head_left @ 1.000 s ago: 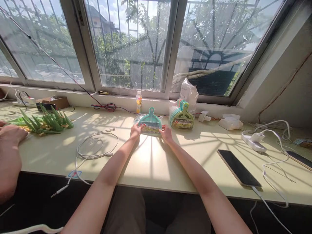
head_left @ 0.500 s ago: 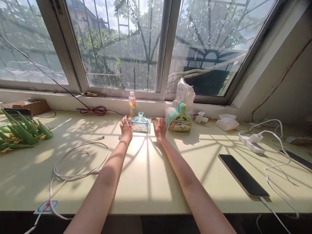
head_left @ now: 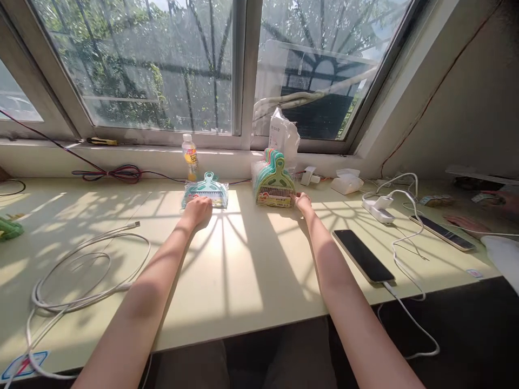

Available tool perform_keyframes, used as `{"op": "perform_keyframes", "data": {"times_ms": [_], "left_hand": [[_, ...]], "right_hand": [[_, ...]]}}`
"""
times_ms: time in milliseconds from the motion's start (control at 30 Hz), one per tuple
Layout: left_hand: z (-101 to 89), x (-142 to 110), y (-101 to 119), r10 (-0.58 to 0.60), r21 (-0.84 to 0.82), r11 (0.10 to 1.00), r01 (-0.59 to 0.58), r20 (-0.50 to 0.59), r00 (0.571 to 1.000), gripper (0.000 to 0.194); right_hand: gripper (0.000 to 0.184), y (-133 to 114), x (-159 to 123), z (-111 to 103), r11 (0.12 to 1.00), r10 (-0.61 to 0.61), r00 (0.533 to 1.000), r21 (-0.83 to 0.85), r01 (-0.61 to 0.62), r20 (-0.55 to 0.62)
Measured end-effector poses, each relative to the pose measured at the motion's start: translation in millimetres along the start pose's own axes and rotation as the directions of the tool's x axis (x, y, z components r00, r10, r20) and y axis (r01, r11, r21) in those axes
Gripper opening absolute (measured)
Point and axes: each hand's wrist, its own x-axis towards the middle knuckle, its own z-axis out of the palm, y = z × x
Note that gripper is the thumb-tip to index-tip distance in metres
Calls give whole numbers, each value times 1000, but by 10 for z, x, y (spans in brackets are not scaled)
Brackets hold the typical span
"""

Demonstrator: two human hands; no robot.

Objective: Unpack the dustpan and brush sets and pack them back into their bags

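Note:
My left hand [head_left: 197,210] is closed, knuckles up, at the front of a teal dustpan and brush set [head_left: 214,190] in clear wrapping. It covers the lower left of the pack, and whether anything sits in its fingers is hidden. Farther right, a row of wrapped dustpan and brush sets stands upright, several handles one behind another. The front one is a green dustpan and brush set [head_left: 279,181] with a yellow label. My right hand [head_left: 303,203] pinches its lower right edge with thumb and fingers.
A juice bottle [head_left: 190,158] and a white plastic bag [head_left: 284,131] stand by the window. White cable [head_left: 91,270] lies coiled at left. On the right are a phone [head_left: 363,255], a power strip [head_left: 378,210], a tissue pack [head_left: 347,181], a second phone [head_left: 444,233] and another person's hand [head_left: 466,222].
The view has swung right. My left hand has gone from the teal set's left side to its front and closed. My right hand has moved round to the green set's right edge.

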Motion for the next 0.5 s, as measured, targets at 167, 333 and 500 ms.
{"op": "perform_keyframes", "data": {"times_ms": [167,333,500], "left_hand": [[-42,-29,-15,21,-95,995,-27,-71,997,26],[-188,129,430,-178,-647,756,-100,-351,919,61],[-366,69,899,-121,-991,119,65,51,991,79]], "right_hand": [[17,-145,-415,139,999,19,999,43,-18,-34],[21,-474,-920,266,949,-49,994,305,76,-96],[28,-753,-1263,387,891,-157,987,435,126,37]]}}
